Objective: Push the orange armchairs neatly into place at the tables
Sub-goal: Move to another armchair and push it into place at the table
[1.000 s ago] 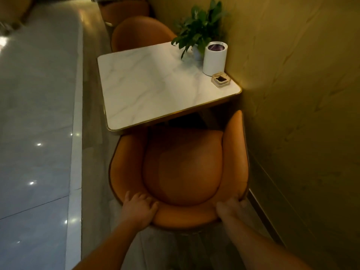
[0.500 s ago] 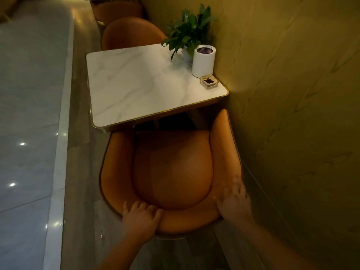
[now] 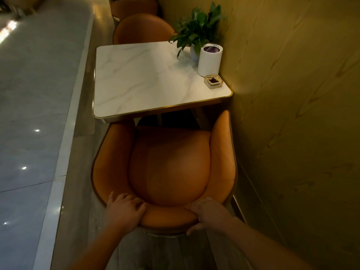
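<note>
Near armchair (image 3: 169,168): one arm tip hidden under table (image 3: 136,78). Far armchair (image 3: 144,28): seat hidden behind it. Third armchair (image 3: 134,5): cut by top edge. Right hand (image 3: 206,213): blurred.

The wall (image 3: 292,114) is crowding the orange armchair (image 3: 169,168) on its right, leaving barely a sliver there. On the left, the tiled aisle (image 3: 39,114) is lying wide open. Ahead, the table (image 3: 146,84) edge is sitting right at the chair's arm tips. The plant (image 3: 196,34), white cylinder (image 3: 210,59) and ashtray (image 3: 213,81) are hugging the wall-side tabletop.
</note>
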The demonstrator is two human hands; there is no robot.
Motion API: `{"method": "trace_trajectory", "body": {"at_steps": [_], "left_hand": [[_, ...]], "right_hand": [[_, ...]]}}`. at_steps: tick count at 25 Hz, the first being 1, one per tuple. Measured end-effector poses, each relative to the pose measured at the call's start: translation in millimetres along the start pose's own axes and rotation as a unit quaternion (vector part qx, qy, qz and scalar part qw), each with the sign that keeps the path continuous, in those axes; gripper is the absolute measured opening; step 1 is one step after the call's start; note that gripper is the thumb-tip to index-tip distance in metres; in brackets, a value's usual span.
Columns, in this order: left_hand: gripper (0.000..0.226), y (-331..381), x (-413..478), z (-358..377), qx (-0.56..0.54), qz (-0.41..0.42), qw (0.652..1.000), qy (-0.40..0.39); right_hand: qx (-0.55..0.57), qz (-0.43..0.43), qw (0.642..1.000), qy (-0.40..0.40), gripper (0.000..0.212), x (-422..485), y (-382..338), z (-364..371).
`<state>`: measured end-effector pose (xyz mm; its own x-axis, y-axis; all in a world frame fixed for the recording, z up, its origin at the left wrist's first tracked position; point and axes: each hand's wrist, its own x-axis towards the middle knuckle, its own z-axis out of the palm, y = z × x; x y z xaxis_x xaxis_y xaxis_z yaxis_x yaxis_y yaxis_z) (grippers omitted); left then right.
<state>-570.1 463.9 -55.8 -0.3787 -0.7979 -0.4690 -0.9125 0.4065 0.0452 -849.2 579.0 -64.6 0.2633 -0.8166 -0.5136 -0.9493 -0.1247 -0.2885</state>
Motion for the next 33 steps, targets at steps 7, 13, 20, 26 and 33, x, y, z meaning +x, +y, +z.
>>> {"method": "trace_trajectory", "body": {"at_steps": [7, 13, 20, 26, 33], "left_hand": [[0.053, 60.1, -17.8, 12.1, -0.04, -0.02, 0.999, -0.023], [0.064, 105.0, -33.1, 18.6, -0.065, -0.004, 0.997, -0.043], [0.055, 62.3, -9.5, 17.2, -0.081, 0.04, 0.994, -0.068], [0.053, 64.2, -11.5, 25.3, -0.092, 0.022, 0.995, -0.028], [0.051, 91.5, -27.1, 33.0, -0.106, -0.012, 0.994, -0.039]], "right_hand": [[0.037, -0.011, 0.999, 0.014, 0.083, -43.0, 40.4, -6.8], [0.083, -0.02, 0.996, -0.011, 0.08, -71.2, 76.4, -16.7], [0.218, 0.148, 0.956, -0.129, 0.082, -56.3, 64.0, -41.6], [0.09, 0.203, 0.973, 0.06, 0.063, -38.4, 35.3, 5.3], [0.068, 0.185, 0.974, 0.116, 0.059, -52.3, 64.2, 16.1]]}}
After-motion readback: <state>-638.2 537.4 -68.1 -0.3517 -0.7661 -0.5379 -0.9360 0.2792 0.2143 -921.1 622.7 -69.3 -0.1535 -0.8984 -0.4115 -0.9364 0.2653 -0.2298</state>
